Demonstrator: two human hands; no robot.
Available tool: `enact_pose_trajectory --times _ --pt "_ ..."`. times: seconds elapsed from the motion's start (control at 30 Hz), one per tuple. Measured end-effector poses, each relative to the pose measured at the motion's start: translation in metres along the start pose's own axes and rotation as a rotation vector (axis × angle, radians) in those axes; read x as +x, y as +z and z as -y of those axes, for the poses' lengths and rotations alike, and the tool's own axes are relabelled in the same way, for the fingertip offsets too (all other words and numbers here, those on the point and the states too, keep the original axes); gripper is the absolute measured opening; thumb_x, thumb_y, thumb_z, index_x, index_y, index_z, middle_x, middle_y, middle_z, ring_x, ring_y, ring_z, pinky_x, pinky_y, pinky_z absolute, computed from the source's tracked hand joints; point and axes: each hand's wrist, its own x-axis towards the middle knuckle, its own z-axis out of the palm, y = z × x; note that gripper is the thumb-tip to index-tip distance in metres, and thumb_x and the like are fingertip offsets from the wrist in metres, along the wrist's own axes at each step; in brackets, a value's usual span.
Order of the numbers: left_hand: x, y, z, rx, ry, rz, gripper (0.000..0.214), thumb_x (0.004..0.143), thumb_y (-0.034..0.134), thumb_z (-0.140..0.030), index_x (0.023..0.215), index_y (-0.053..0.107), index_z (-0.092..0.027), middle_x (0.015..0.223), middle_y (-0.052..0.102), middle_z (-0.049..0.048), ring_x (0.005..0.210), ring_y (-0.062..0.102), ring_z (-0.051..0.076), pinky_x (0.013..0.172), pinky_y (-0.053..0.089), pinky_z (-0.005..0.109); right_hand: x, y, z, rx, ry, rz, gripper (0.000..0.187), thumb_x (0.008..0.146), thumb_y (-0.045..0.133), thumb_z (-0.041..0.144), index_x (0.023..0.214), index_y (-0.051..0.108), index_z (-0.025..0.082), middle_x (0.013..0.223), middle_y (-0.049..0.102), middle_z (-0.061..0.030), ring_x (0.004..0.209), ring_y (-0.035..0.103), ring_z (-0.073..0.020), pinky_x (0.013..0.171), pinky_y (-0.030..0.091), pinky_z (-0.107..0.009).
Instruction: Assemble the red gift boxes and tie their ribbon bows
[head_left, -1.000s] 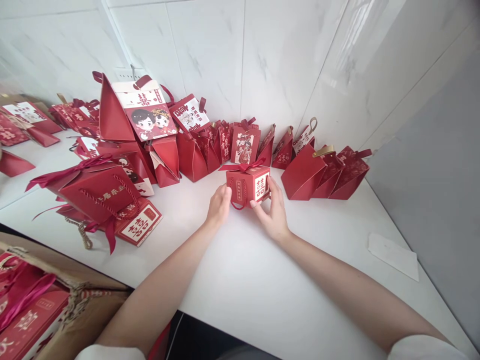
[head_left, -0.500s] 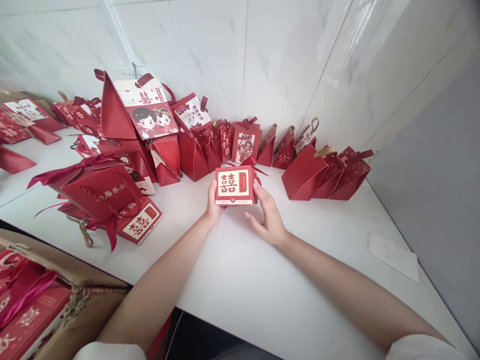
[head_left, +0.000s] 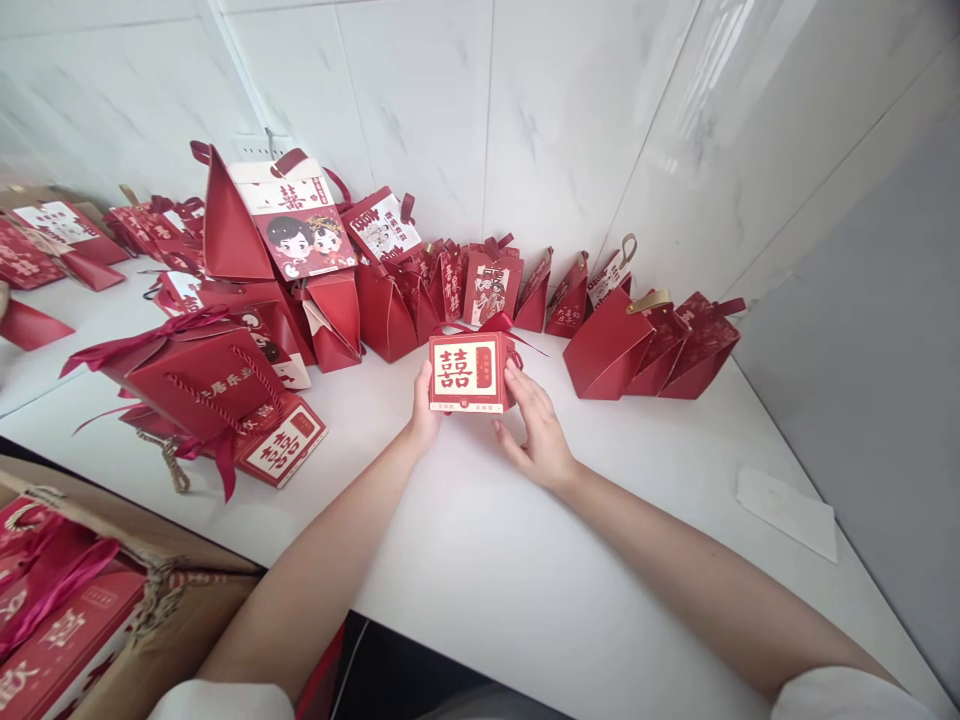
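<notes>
A small red gift box with a cream label and a red double-happiness character is between my hands, its labelled face toward me. A red ribbon lies along its back edge, and part of a red cord shows at its right side. My left hand grips the left side, with most of its fingers hidden behind the box. On the right side, the fingers of my right hand press against the box, while the thumb stays apart from it in front.
Several red gift boxes line the wall. Larger handled boxes stand at left on the white table. Folded red boxes lean at right, near white paper. A cardboard carton holds more boxes at lower left.
The gift box has tilted slightly, so more of its right side shows. Both hands stay on it in nearly the same place. Something skin-coloured now shows at the far left edge.
</notes>
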Motion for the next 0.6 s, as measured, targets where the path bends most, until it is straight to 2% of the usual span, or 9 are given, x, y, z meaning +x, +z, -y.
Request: enact_pose_trajectory --times 0.1,0.2,0.3,0.4,0.5,0.57,0.6 --pt "-0.003 0.000 0.000 -0.053 -0.070 0.115 0.068 0.084 0.041 -0.073 0.116 0.064 -0.017 0.094 0.074 0.0081 0.084 0.068 0.025 0.067 0.049 0.033 0.000 0.000 0.001 -0.036 -0.034 -0.027 0.077 0.089 0.052 0.020 0.155 0.013 0.027 0.159 0.027 -0.0074 0.145 0.031 -0.0291 0.114 0.035 -0.054" --pt "-0.004 0.002 -0.003 -0.096 -0.114 0.136 0.063 0.084 0.050 -0.066 0.122 0.062 -0.017 0.103 0.074 0.0088 0.094 0.068 0.027 0.078 0.050 0.034 0.000 0.000 0.002 -0.071 -0.057 -0.030 0.078 0.088 0.052 0.020 0.155 0.013 0.026 0.158 0.029 -0.0076 0.145 0.030 -0.0293 0.113 0.035 -0.055" --pt "-0.004 0.006 -0.008 -0.125 -0.158 0.066 0.056 0.084 0.053 -0.061 0.118 0.064 -0.017 0.099 0.075 0.0078 0.083 0.070 0.023 0.074 0.052 0.032 0.000 0.000 0.002 -0.086 -0.068 -0.010 0.077 0.088 0.052 0.020 0.155 0.014 0.026 0.158 0.030 -0.0088 0.144 0.031 -0.0291 0.113 0.035 -0.054" --pt "-0.005 0.011 -0.015 -0.182 -0.237 0.012 0.052 0.086 0.049 -0.059 0.113 0.065 -0.017 0.093 0.075 0.0070 0.072 0.069 0.020 0.065 0.053 0.029 0.001 0.000 0.003 -0.089 -0.059 -0.033 0.076 0.089 0.053 0.021 0.154 0.015 0.026 0.156 0.034 -0.0102 0.144 0.032 -0.0294 0.113 0.033 -0.056" --pt "-0.007 0.011 -0.020 -0.205 -0.494 0.089 0.057 0.087 0.042 -0.061 0.111 0.065 -0.015 0.087 0.075 0.0091 0.072 0.070 0.024 0.060 0.055 0.031 0.002 0.000 0.003 -0.068 -0.046 -0.092 0.078 0.088 0.059 0.028 0.153 0.016 0.028 0.152 0.039 -0.0110 0.141 0.036 -0.0296 0.112 0.034 -0.057" --pt "-0.007 0.009 -0.021 -0.169 -0.698 0.155 0.058 0.085 0.042 -0.062 0.109 0.064 -0.014 0.082 0.075 0.0097 0.071 0.070 0.026 0.057 0.056 0.033 0.003 -0.001 0.002 -0.046 -0.017 -0.103 0.084 0.085 0.066 0.037 0.153 0.017 0.027 0.151 0.039 -0.0128 0.139 0.038 -0.0308 0.112 0.036 -0.056" --pt "-0.007 0.008 -0.021 -0.156 -0.753 0.167 0.057 0.085 0.043 -0.062 0.109 0.064 -0.015 0.080 0.074 0.0095 0.070 0.070 0.026 0.056 0.057 0.034 0.003 -0.001 0.002 -0.036 0.005 -0.100 0.089 0.083 0.068 0.042 0.153 0.016 0.026 0.151 0.038 -0.0140 0.139 0.038 -0.0317 0.111 0.036 -0.056"
